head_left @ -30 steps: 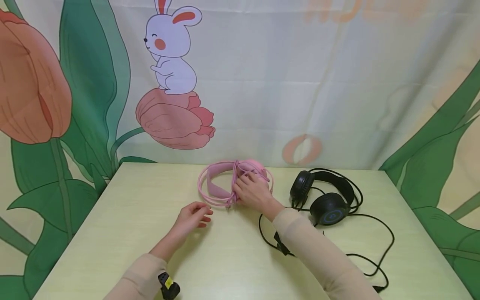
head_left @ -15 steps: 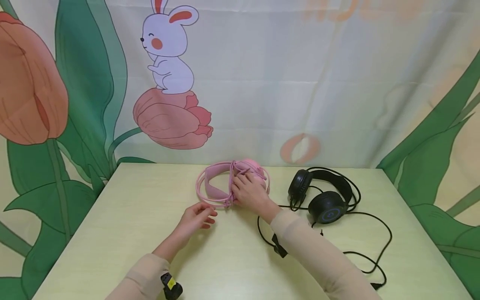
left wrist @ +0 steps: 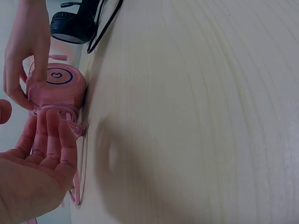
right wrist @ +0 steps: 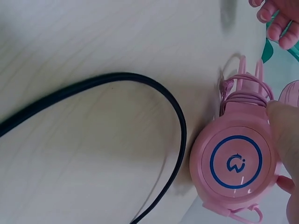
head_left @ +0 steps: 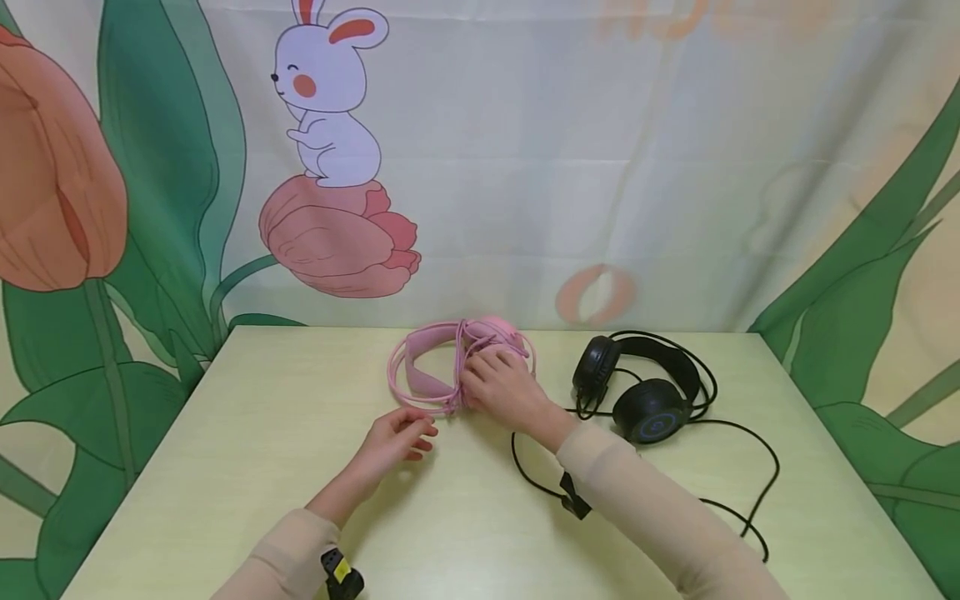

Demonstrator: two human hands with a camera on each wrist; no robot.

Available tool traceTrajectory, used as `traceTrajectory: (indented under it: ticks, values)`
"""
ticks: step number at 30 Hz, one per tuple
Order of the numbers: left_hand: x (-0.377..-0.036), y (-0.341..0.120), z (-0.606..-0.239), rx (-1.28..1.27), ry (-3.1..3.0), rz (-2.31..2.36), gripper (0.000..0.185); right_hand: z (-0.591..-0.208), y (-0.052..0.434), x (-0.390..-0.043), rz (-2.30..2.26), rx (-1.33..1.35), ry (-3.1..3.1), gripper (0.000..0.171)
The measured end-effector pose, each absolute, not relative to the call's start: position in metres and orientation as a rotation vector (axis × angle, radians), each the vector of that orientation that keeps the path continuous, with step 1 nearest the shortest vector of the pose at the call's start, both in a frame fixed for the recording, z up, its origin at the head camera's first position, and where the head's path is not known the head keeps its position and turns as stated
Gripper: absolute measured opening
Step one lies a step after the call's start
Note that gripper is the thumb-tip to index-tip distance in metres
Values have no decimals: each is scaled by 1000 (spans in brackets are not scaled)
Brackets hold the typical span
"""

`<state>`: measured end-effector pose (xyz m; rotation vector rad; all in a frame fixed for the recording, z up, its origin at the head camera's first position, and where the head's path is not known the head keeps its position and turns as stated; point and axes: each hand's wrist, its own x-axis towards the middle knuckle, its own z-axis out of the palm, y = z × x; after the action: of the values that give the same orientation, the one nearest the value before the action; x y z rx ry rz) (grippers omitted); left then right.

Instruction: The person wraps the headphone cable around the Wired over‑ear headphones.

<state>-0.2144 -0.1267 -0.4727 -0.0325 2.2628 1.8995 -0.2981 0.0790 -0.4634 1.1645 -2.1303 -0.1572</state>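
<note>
I see my right hand (head_left: 504, 389) gripping the pink headphones (head_left: 431, 367)' earcup; my left hand (head_left: 393, 436) hovers just beside them, loosely open, holding nothing. Black headphones (head_left: 647, 392) lie right.

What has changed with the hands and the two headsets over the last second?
Very little. The left hand has crept slightly toward the pink headset and hovers open beside it, not touching it. The right hand still holds the pink headset's ear cup with its cable wrapped round. The black headset and its cable lie as before on the table.
</note>
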Motion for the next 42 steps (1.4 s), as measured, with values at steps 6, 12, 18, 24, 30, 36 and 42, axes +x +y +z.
traceTrajectory:
  ticks: [6,12,18,24,30,36,42]
  values:
    - [-214,-126,-474,-24,2265,1890,27,-454,92,-289,-83,1216,-2262,29]
    - [-209,-123,-470,20,2253,1897,23,-442,107,-280,-92,1181,-2367,29]
    - [-209,-117,-474,38,2255,1886,22,-435,128,-274,-150,1126,-2401,37]
    - [-205,-112,-474,31,2274,1851,23,-434,155,-270,-148,1061,-2427,41]
    - [-205,-110,-478,11,2269,1842,20,-432,183,-265,-121,987,-2445,37]
    - [-206,-109,-481,13,2277,1844,20,-434,212,-261,-126,880,-2503,38]
    - [-205,-108,-482,28,2283,1826,22,-442,240,-259,-126,751,-2553,39]
